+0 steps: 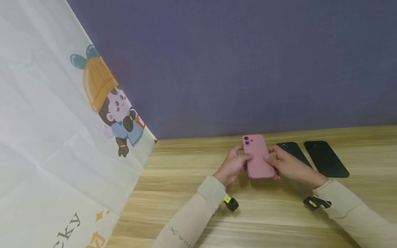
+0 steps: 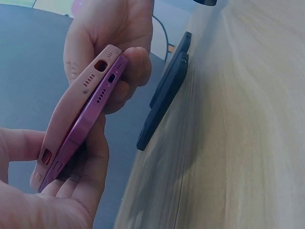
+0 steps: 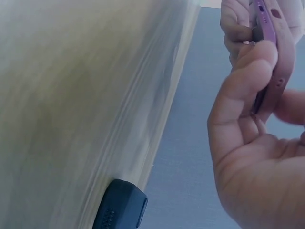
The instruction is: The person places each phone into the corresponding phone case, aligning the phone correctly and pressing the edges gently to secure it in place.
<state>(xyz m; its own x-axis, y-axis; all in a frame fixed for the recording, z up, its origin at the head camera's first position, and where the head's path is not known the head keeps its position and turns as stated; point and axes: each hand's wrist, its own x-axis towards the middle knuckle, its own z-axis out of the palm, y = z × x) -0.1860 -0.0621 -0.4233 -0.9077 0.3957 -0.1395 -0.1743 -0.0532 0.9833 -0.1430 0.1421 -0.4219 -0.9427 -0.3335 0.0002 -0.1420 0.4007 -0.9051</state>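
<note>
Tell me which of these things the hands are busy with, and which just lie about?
In use:
pink case, half off the purple phone
left hand and right hand, holding both

Lying about:
two black cases on the wooden table
cartoon-printed sheet

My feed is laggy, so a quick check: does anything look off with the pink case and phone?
Yes. In the left wrist view the pink case is only half seated on the purple phone: the two edges gape apart at the port end. Both hands hold it. The two black cases lie flat.
</note>
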